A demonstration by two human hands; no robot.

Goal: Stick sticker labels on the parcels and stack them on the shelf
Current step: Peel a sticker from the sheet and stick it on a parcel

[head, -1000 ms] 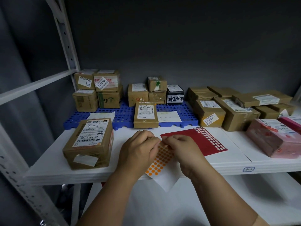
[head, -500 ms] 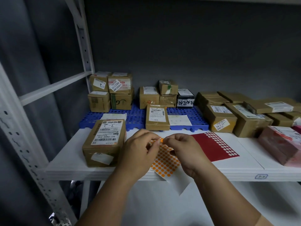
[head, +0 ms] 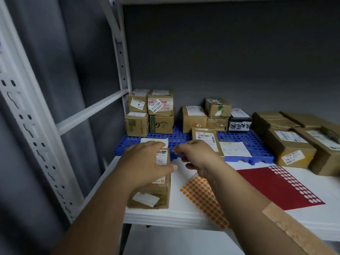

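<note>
The left hand [head: 147, 165] lies flat, fingers straight, on the brown cardboard parcel [head: 155, 188] at the white shelf's [head: 184, 216] front left corner, while the right hand [head: 198, 156] pinches a small orange round sticker [head: 175, 150] just beside it.

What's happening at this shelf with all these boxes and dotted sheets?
A person is labelling parcels. The left hand rests on a brown parcel at the shelf's front edge, while the right hand pinches a small orange dot sticker beside it. The orange sticker sheet and a red sheet lie nearby; other parcels sit behind.
</note>
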